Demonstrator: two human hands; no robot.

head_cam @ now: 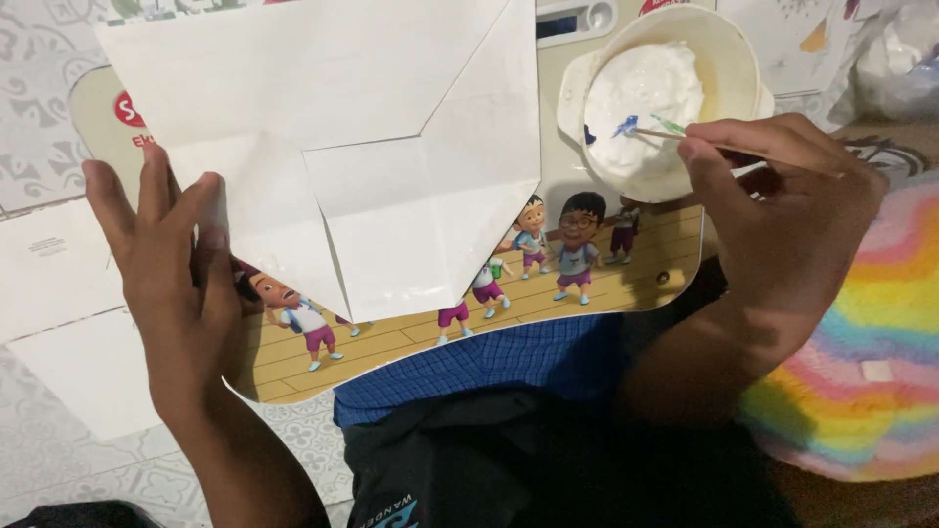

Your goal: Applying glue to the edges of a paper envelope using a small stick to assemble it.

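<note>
My left hand (176, 264) lies flat, fingers spread, on the left edge of a white folded paper sheet (391, 147). The paper rests on a small table with a cartoon-children picture (548, 293). My right hand (782, 215) pinches a thin brush stick (685, 137); its blue-green tip dips into white paste inside a cream bowl (743, 59) at the table's upper right. A wet shiny strip shows along the paper's lower flap.
A rainbow-coloured plush cushion (861, 362) sits at the right. Blue checked cloth (489, 362) and dark clothing cover my lap below the table. Patterned floor tiles (59, 450) and white paper sheets (59, 284) lie at the left. Crumpled plastic (900, 59) is at top right.
</note>
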